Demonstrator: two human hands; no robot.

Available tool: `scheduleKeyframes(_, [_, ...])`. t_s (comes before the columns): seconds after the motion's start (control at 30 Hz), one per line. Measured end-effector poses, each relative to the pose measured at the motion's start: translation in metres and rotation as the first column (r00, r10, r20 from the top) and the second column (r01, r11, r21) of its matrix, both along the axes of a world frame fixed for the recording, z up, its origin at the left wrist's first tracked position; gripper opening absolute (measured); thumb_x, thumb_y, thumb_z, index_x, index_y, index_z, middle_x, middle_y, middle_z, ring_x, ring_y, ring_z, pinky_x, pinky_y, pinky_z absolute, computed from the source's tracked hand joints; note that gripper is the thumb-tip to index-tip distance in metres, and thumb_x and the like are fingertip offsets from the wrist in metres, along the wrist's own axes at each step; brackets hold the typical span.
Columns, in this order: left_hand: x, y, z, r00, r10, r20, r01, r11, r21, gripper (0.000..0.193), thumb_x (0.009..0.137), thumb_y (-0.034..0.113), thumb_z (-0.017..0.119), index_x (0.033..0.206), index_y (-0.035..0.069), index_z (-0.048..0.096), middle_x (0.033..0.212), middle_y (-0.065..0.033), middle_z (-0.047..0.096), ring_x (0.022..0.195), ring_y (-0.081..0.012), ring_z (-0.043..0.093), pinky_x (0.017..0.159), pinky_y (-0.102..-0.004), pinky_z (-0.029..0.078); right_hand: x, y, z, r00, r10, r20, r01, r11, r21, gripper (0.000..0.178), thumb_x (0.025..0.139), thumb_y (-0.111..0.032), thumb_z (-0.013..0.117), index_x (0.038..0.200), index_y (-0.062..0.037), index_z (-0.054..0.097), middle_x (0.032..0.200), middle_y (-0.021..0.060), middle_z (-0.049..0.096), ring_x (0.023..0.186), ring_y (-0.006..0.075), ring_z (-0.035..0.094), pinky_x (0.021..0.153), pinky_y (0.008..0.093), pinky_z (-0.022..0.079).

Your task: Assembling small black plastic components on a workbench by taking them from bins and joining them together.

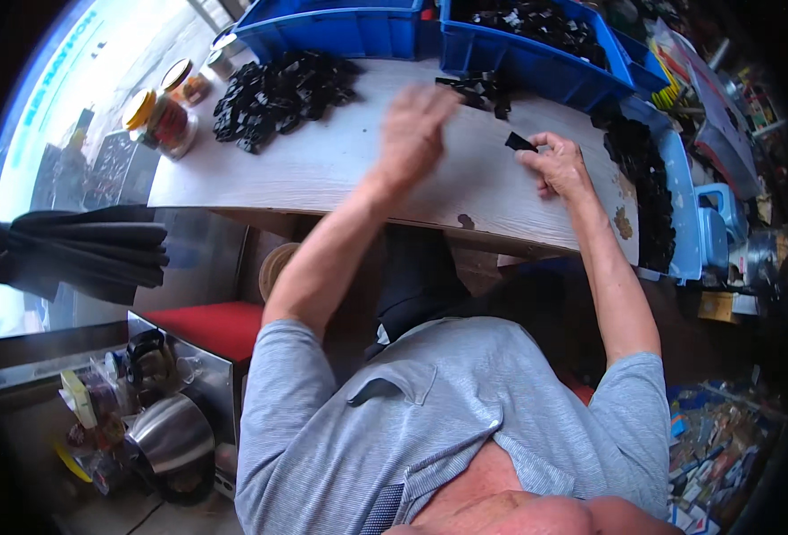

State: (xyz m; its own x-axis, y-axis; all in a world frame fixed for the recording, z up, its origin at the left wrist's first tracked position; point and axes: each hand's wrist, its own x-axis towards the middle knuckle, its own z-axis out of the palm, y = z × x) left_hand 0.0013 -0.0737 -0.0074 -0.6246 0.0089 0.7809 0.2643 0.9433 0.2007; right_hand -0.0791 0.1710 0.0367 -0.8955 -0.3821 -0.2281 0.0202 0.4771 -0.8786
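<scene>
My right hand point(556, 167) pinches a small flat black piece point(519, 142) between thumb and fingers, above the right part of the pale wood-grain table point(305, 178). My left hand point(414, 134) is over the middle of the table, its fingers smeared by motion, so I cannot make out whether they hold anything. Just beyond it, a small group of black pieces point(481, 89) lies near the blue bins. A larger heap of similar black pieces point(280, 96) sits at the far left of the table.
Two blue plastic bins point(331, 34) point(536, 76) stand along the far edge, the right one filled with black pieces. A light-blue tray point(684, 209) with black material lines the right side. Lidded jars point(169, 125) stand at the left corner; a metal kettle point(173, 432) is lower left.
</scene>
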Motion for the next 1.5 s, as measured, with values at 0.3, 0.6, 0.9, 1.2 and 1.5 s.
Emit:
scheduleKeyframes(0.3, [0.012,-0.108,-0.003,0.933,0.335,0.131,-0.269,0.891,-0.366,0.024,0.082,0.009,0.058,0.104,0.008,0.067,0.111,-0.0079,0.068,0.112,-0.0293,0.061,0.1,-0.0444,0.045,-0.04,0.045,-0.002,0.948,-0.281,0.151,0.308,0.929,-0.204,0.038,0.081,-0.025,0.082,0.108,-0.0054,0.064,0.053,-0.0016,0.05,0.043,0.0119,0.055,0.045,0.0297,0.055])
scheduleKeyframes(0.6, [0.02,-0.053,0.004,0.961,0.047,0.272,-0.012,0.992,-0.127,0.023,0.088,0.008,0.058,0.11,0.007,0.066,0.109,-0.01,0.066,0.099,-0.0317,0.064,0.083,-0.0424,0.053,-0.066,0.071,0.006,0.768,-0.641,0.012,0.617,0.734,-0.284,0.036,0.079,-0.024,0.084,0.11,-0.0102,0.07,0.059,-0.0002,0.048,0.055,0.0159,0.058,0.057,0.0378,0.061])
scheduleKeyframes(0.9, [0.013,-0.025,0.0,0.946,-0.026,0.324,0.049,0.997,-0.062,0.03,0.084,0.005,0.065,0.114,0.008,0.064,0.107,-0.0109,0.068,0.099,-0.0331,0.063,0.081,-0.044,0.054,-0.039,-0.02,0.007,0.988,-0.149,0.046,0.153,0.984,-0.096,0.061,0.08,-0.019,0.081,0.135,-0.0088,0.057,0.058,0.0,0.052,0.046,0.0116,0.056,0.047,0.0304,0.056])
scheduleKeyframes(1.2, [0.012,-0.017,0.0,0.96,-0.028,0.278,0.027,1.0,0.006,0.027,0.083,0.004,0.066,0.109,0.009,0.065,0.1,-0.0095,0.071,0.095,-0.0321,0.063,0.081,-0.0432,0.053,-0.044,-0.061,-0.002,0.995,-0.063,-0.082,0.068,0.996,0.058,0.054,0.08,-0.022,0.082,0.127,-0.005,0.063,0.064,0.0077,0.062,0.045,0.0125,0.056,0.041,0.03,0.051])
scheduleKeyframes(1.5, [0.011,-0.028,-0.006,0.973,-0.013,0.231,-0.043,0.971,0.235,0.024,0.088,0.009,0.068,0.112,0.008,0.071,0.099,-0.0127,0.073,0.09,-0.031,0.07,0.078,-0.0394,0.055,-0.032,-0.026,-0.002,0.986,-0.161,0.043,0.162,0.987,-0.02,0.06,0.079,-0.024,0.082,0.132,-0.0063,0.061,0.056,0.0016,0.054,0.044,0.0109,0.054,0.042,0.0284,0.051])
